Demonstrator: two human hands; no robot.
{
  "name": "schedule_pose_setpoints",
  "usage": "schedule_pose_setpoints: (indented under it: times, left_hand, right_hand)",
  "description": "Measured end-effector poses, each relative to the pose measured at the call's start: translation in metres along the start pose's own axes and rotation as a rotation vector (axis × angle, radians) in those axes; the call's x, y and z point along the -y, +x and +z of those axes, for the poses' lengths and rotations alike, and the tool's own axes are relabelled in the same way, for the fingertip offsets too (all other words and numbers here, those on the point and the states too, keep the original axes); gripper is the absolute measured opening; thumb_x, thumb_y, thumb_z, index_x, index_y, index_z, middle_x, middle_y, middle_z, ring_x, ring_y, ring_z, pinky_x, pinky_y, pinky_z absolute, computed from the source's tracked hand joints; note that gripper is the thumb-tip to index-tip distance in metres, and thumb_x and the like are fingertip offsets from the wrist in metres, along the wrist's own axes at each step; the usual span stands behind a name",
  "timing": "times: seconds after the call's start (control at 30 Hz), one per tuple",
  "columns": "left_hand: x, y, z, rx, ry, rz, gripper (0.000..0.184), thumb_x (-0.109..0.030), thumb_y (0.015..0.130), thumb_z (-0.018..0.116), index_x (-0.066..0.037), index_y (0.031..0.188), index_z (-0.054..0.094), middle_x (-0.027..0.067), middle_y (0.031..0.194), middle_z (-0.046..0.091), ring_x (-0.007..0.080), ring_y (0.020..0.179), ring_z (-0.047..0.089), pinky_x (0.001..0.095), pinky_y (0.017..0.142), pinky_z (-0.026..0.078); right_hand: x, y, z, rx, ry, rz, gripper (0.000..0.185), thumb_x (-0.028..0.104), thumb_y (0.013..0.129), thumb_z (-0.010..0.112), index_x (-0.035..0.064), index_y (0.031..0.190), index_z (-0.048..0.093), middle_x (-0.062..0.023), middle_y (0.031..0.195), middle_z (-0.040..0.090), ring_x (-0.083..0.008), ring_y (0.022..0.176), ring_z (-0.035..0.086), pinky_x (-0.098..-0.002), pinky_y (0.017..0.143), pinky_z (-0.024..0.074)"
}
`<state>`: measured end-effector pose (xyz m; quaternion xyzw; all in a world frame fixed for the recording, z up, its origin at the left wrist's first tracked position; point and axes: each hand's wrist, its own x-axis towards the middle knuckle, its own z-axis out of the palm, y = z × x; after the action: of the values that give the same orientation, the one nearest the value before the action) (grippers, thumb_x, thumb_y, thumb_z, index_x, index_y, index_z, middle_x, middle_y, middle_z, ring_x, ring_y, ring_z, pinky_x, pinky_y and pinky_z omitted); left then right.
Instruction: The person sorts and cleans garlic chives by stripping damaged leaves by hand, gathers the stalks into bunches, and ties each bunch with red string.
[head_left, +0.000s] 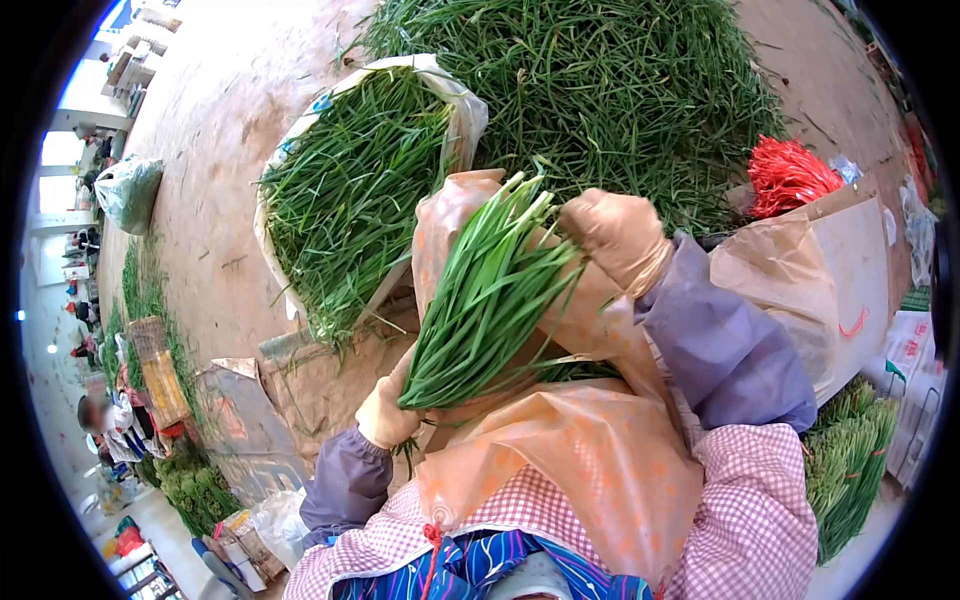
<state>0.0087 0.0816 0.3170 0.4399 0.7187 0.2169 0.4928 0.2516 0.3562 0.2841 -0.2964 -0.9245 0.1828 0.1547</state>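
Tan-gloved, grips a leafy bundle at centre with left hand at seven o'clock; curls right hand at two, with unclear hold. Could scatter it through a slack left grip, beside the leaf-filled sack at ten.

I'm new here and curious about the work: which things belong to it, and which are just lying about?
Seem part of the job:
bunch of greens, at the left hand and right hand
loose heap of greens
open sack filled with greens
red strands

Probably just lying about:
bulging plastic bag, far left
crumpled white plastic, lower left
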Motion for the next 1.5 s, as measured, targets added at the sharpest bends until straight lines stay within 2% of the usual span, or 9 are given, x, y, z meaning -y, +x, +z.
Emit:
schedule_pose_setpoints:
  times: [0.13,0.2,0.47,0.67,0.77,0.9,1.07,1.33,1.5]
  left_hand:
    - [0.025,0.001,0.002,0.016,0.039,0.023,0.083,-0.001,0.076,0.066,-0.015,0.148,0.029,0.0171,0.098,0.07,0.0257,0.089,0.07,0.0335,0.073,0.053]
    - [0.024,0.005,0.0,0.038,-0.004,0.035,0.082,-0.003,0.077,0.066,-0.015,0.149,0.029,0.0174,0.1,0.07,0.0231,0.089,0.07,0.0328,0.073,0.053]
    - [0.014,0.007,-0.005,0.154,-0.213,0.051,0.078,0.008,0.078,0.058,-0.01,0.148,0.03,0.0041,0.104,0.064,0.0112,0.084,0.06,0.0257,0.068,0.051]
    - [0.048,0.005,0.007,0.167,-0.396,-0.005,0.071,0.012,0.075,0.056,-0.007,0.141,0.038,0.001,0.102,0.06,0.009,0.079,0.055,0.0241,0.065,0.049]
    - [0.046,0.014,0.012,0.073,-0.283,0.226,0.065,0.007,0.073,0.063,-0.003,0.134,0.044,-0.0003,0.1,0.059,0.0078,0.082,0.052,0.024,0.069,0.046]
    - [0.045,0.011,0.014,0.153,-0.495,-0.025,0.067,0.002,0.071,0.069,-0.002,0.134,0.045,-0.0009,0.101,0.058,0.0076,0.085,0.051,0.0246,0.071,0.045]
    - [0.036,0.006,0.008,0.162,-0.485,-0.089,0.062,-0.003,0.078,0.069,-0.004,0.135,0.044,0.0,0.1,0.06,0.0076,0.081,0.052,0.0241,0.065,0.045]
    - [0.037,0.007,0.014,0.174,-0.605,-0.078,0.038,-0.006,0.088,0.061,-0.004,0.124,0.049,0.0025,0.08,0.059,0.0098,0.053,0.053,0.0263,0.043,0.04]
    - [0.044,0.01,0.012,0.243,-0.694,-0.043,0.038,-0.005,0.087,0.061,-0.003,0.123,0.048,0.003,0.079,0.059,0.0115,0.052,0.053,0.027,0.043,0.04]
  right_hand:
    - [-0.107,-0.006,0.016,-0.364,0.625,0.556,0.015,0.017,0.093,0.062,0.0035,0.09,0.068,0.0005,0.077,0.066,-0.011,0.065,0.057,-0.0259,0.059,0.0491]
    - [-0.112,0.002,-0.017,-0.013,0.953,0.83,0.026,0.03,0.092,0.064,0.0058,0.099,0.067,-0.0005,0.075,0.064,-0.0086,0.064,0.057,-0.02,0.06,0.0456]
    - [-0.022,0.046,0.037,0.122,1.969,0.548,0.023,0.024,0.091,0.065,0.0051,0.104,0.062,0.0016,0.066,0.056,-0.0054,0.049,0.048,-0.0229,0.043,0.044]
    - [-0.078,0.032,-0.043,-0.675,1.902,0.492,0.017,0.015,0.086,0.069,0.0033,0.098,0.064,-0.0034,0.069,0.062,-0.0063,0.046,0.05,-0.0233,0.042,0.0445]
    - [-0.091,-0.006,-0.051,-0.213,0.995,0.866,0.037,0.022,0.086,0.071,0.0034,0.117,0.059,-0.0029,0.086,0.067,-0.0066,0.05,0.054,-0.0208,0.042,0.0429]
    - [0.006,-0.04,-0.043,0.193,1.086,0.828,0.03,0.032,0.089,0.068,0.004,0.1,0.068,-0.0051,0.073,0.065,-0.0075,0.05,0.054,-0.0198,0.042,0.0409]
    - [0.058,-0.027,-0.013,0.066,1.401,0.74,0.018,0.02,0.09,0.067,0.0025,0.095,0.069,-0.0025,0.068,0.062,-0.0063,0.057,0.055,-0.0211,0.046,0.0423]
    - [-0.038,-0.048,-0.007,-0.171,0.416,0.73,0.016,0.007,0.089,0.062,0.0007,0.103,0.066,-0.0021,0.08,0.065,-0.0133,0.075,0.061,-0.0268,0.071,0.0507]
    - [-0.019,-0.037,-0.018,-0.093,1.23,0.542,0.035,0.023,0.088,0.069,0.0037,0.117,0.062,-0.0024,0.095,0.064,-0.0116,0.093,0.057,-0.0282,0.085,0.0473]
